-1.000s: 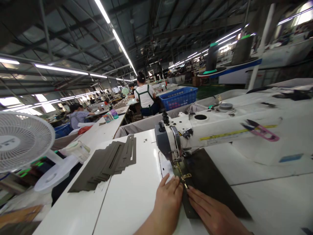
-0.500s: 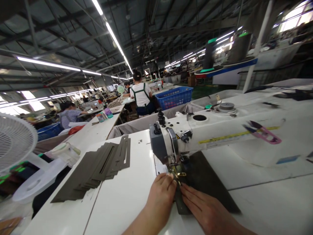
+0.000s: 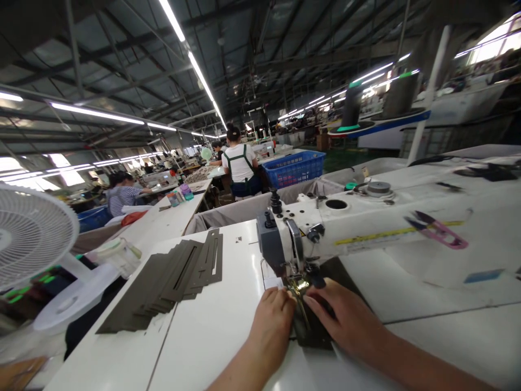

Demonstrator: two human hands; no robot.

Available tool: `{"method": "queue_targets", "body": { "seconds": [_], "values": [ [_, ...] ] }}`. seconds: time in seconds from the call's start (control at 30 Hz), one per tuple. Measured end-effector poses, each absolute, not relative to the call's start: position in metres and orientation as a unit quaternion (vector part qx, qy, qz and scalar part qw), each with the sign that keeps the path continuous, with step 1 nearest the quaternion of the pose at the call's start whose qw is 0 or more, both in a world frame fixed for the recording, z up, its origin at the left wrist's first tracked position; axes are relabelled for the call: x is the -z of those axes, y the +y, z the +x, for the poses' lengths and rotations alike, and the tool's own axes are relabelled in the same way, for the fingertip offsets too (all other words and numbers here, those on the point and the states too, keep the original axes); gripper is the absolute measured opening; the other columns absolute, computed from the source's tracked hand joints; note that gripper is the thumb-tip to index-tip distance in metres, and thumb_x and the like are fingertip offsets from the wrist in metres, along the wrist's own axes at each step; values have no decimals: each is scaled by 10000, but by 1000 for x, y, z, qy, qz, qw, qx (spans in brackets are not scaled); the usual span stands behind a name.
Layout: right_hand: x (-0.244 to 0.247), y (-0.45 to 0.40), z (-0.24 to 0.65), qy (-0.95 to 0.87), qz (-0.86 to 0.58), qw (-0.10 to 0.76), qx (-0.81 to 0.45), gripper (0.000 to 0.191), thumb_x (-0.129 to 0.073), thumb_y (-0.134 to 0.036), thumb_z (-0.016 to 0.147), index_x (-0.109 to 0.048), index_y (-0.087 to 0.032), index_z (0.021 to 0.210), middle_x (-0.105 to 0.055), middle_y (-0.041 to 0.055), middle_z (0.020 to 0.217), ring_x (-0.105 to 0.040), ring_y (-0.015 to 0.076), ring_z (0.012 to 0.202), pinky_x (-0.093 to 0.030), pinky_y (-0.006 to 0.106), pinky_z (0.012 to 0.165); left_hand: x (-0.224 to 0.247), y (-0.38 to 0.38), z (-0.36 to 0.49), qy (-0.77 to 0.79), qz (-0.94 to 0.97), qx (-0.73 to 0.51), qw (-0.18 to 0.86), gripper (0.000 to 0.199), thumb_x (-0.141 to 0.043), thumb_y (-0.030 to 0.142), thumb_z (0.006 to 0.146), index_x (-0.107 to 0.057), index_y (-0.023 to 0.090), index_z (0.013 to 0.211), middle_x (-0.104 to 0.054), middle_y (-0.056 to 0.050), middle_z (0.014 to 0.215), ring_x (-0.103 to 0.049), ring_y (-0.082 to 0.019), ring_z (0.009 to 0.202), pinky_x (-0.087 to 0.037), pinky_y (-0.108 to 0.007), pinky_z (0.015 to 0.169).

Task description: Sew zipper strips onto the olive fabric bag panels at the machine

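Observation:
A dark olive-grey panel (image 3: pixel 311 334) lies under the head of a white sewing machine (image 3: pixel 291 239), partly hidden by my hands. A brass-coloured guide (image 3: pixel 300 287) sits at the needle area. Just left of it, my left hand (image 3: pixel 273 320) is closed, its curled fingertips at the panel's left edge. My right hand (image 3: pixel 345 312) is on the other side, thumb and fingers bent around part of the panel close to the guide. Its fingertips are partly lost against the dark material. A fanned stack of similar panels with cut slots (image 3: pixel 163 288) rests on the white table to the left.
Pink-handled thread snips (image 3: pixel 442 231) lie on the machine arm. A white fan (image 3: pixel 36 239) stands at the left edge. Thread cones (image 3: pixel 352 108) are at the upper right. Beyond the machine are a blue crate (image 3: pixel 295 168) and a person in a white shirt (image 3: pixel 241 165).
My right hand has lifted from lying flat on the panel and bent its fingers nearer the needle area. The panel's right part is now more covered. My left hand stays beside the guide.

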State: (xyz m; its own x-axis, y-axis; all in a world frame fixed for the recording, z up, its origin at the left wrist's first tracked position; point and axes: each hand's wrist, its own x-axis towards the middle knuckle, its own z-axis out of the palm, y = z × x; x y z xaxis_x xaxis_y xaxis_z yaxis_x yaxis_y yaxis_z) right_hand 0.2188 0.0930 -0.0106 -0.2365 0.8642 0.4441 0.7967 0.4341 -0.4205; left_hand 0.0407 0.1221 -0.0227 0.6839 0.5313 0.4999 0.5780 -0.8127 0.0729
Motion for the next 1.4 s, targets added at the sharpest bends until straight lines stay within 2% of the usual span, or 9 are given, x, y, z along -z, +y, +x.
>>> {"method": "queue_targets", "body": {
  "seconds": [0.13, 0.27, 0.47, 0.57, 0.67, 0.73, 0.93, 1.17, 1.4],
  "values": [
    [17, 121, 214, -749, -611, 254, -25, 185, -509, -283, 793, -621, -152, 726, -641, 79, 723, -611, 202, 674, -470, 284, 636, 20, 121, 41, -311, -918, 237, 72, 116, -493, 170, 894, -577, 146, 971, -593, -71, 885, -564, -210, 819, -507, -355, 726],
    [25, 129, 208, -738, -630, 242, -28, 211, -492, -266, 804, -642, -175, 687, -661, 53, 696, -627, 188, 687, -442, 248, 624, 20, 121, 42, -315, -919, 220, 89, 126, -489, 175, 895, -583, 153, 976, -590, -67, 866, -566, -211, 795, -511, -355, 710],
    [26, 146, 201, -681, -701, 211, -9, 263, -450, -191, 799, -665, -142, 655, -663, 111, 647, -643, 243, 625, -444, 302, 556, 17, 123, 42, -310, -923, 205, 96, 154, -452, 164, 905, -590, 154, 974, -597, -76, 869, -578, -215, 829, -521, -368, 732],
    [20, 134, 204, -717, -665, 208, -3, 274, -435, -198, 834, -681, -142, 726, -679, 113, 740, -648, 237, 719, -479, 325, 660, 18, 121, 39, -320, -922, 206, 77, 164, -463, 164, 900, -585, 158, 1009, -610, -79, 896, -596, -209, 836, -526, -367, 744],
    [20, 102, 209, -805, -545, 232, 19, 281, -418, -195, 856, -666, -150, 981, -658, 112, 1040, -595, 230, 986, -439, 373, 889, 19, 115, 36, -318, -919, 230, 48, 165, -490, 137, 876, -592, 149, 1005, -636, -84, 954, -613, -204, 882, -528, -350, 788],
    [26, 80, 210, -849, -456, 261, 54, 336, -409, -189, 857, -610, -109, 1114, -605, 133, 1162, -540, 230, 1097, -416, 396, 954, 21, 110, 36, -311, -915, 253, 41, 154, -496, 127, 866, -606, 146, 972, -653, -84, 977, -624, -202, 901, -530, -343, 808],
    [42, 54, 208, -855, -414, 296, 100, 389, -433, -200, 839, -574, -12, 1149, -579, 185, 1182, -541, 253, 1106, -493, 381, 905, 23, 103, 39, -302, -908, 284, 62, 173, -469, 116, 878, -617, 130, 966, -668, -99, 1002, -636, -202, 917, -549, -349, 789],
    [35, 62, 211, -858, -396, 310, 109, 445, -348, -33, 735, -615, -4, 1090, -610, 168, 1138, -564, 216, 1078, -480, 315, 924, 20, 107, 39, -286, -918, 268, 69, 171, -464, 106, 884, -614, 111, 966, -661, -117, 1007, -624, -206, 944, -544, -356, 816],
    [42, 72, 210, -864, -399, 292, 94, 476, -343, -6, 729, -598, -28, 1129, -600, 164, 1157, -552, 210, 1095, -473, 325, 931, 17, 115, 41, -288, -925, 241, 56, 176, -463, 108, 880, -608, 119, 979, -661, -103, 978, -630, -198, 880, -549, -349, 771]
  ]
}}
